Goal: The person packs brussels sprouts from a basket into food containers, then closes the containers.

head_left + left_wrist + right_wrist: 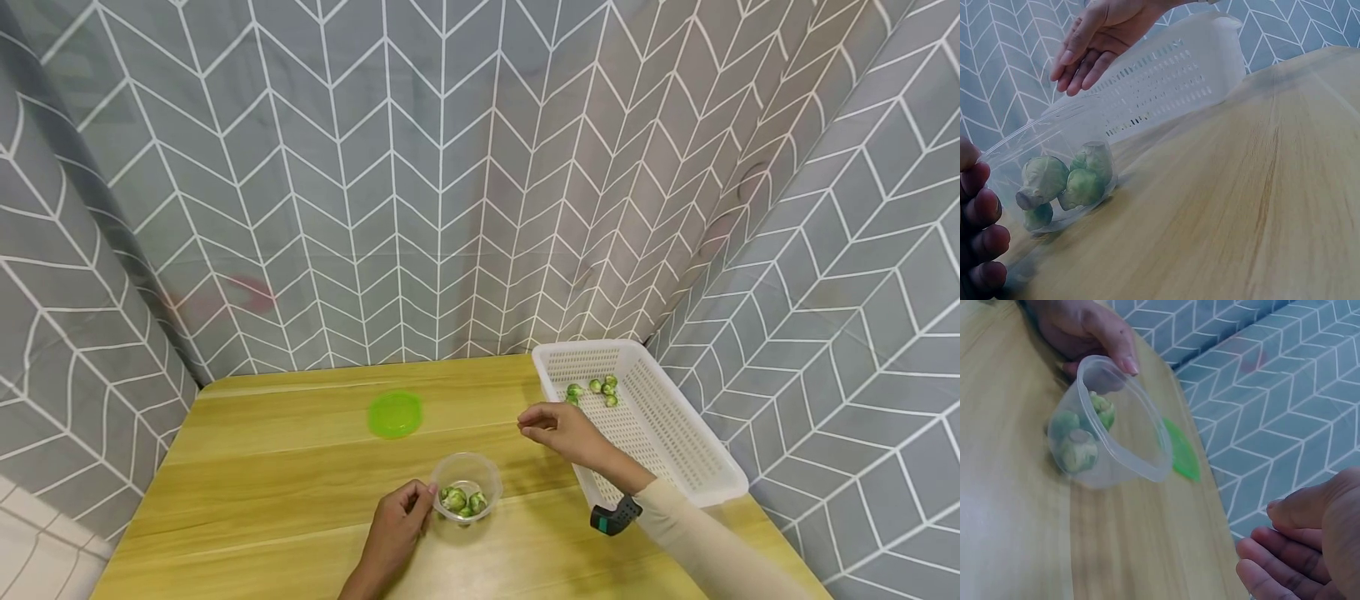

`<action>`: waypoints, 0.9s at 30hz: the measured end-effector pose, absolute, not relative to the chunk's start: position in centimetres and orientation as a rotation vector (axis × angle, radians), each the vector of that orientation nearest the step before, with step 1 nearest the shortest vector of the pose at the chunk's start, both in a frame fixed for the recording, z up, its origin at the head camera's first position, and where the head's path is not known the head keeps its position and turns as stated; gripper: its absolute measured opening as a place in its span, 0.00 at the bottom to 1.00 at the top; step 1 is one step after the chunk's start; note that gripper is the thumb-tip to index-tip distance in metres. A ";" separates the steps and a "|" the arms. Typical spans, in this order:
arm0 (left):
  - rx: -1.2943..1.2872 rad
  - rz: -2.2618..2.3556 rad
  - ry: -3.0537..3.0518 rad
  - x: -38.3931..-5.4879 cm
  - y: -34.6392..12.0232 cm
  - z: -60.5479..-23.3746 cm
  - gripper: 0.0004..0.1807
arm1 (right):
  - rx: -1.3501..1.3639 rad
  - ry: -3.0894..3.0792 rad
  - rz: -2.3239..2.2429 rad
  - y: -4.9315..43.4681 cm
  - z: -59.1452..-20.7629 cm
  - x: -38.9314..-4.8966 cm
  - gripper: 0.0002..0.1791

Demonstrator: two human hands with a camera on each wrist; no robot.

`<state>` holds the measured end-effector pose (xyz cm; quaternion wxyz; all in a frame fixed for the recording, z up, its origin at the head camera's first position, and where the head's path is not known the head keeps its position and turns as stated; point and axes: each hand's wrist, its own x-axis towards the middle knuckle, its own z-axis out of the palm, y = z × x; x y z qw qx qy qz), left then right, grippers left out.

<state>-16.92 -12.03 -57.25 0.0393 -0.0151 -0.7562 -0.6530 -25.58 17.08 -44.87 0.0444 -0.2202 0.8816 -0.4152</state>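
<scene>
My left hand (397,525) pinches the near-left rim of a clear round plastic tub (487,473), thumb at the lip and fingers along the outside. Several Brussels sprouts (1083,187) lie at the bottom of the tub, which stands on the table. My right hand (564,429) hovers between the tub and a white perforated basket (712,483). In the right wrist view its fingers (1291,556) are loosely bent, with nothing seen between them. More Brussels sprouts (610,389) sit inside the basket toward its far left end; the forearm covers part of the basket's near-left side.
A green round lid (395,414) lies flat on the wooden table (285,467), behind and left of the tub. Grey patterned curtains (420,183) hang along the back and both sides. A dark band (615,515) is on the right wrist.
</scene>
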 end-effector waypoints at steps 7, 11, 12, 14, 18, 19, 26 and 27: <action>-0.057 -2.019 -2.307 -17.0 -12.1 -57.3 0.19 | -0.580 2.712 -1.310 18.4 -44.2 -25.9 0.11; -0.036 -2.008 -2.311 -16.9 -12.0 -57.3 0.18 | -0.557 2.709 -1.359 19.3 -43.7 -26.3 0.11; -0.028 -2.003 -2.313 -16.9 -11.9 -57.3 0.18 | -0.554 2.711 -1.373 19.5 -43.6 -26.5 0.11; -0.014 -1.991 -2.319 -16.9 -11.8 -57.1 0.18 | -0.534 2.707 -1.407 19.9 -43.4 -26.7 0.12; 0.006 -1.970 -2.328 -16.6 -11.6 -56.5 0.18 | -0.476 2.703 -1.447 20.7 -43.2 -27.2 0.13; 0.009 -1.968 -2.328 -16.5 -11.6 -56.3 0.18 | -0.462 2.704 -1.451 20.8 -43.2 -27.4 0.13; -0.040 -2.016 -2.291 -15.8 -11.5 -54.7 0.18 | -0.435 2.746 -1.465 22.4 -43.6 -28.4 0.15; -0.044 -2.020 -2.288 -15.7 -11.5 -54.6 0.18 | -0.424 2.761 -1.457 22.6 -43.7 -28.6 0.15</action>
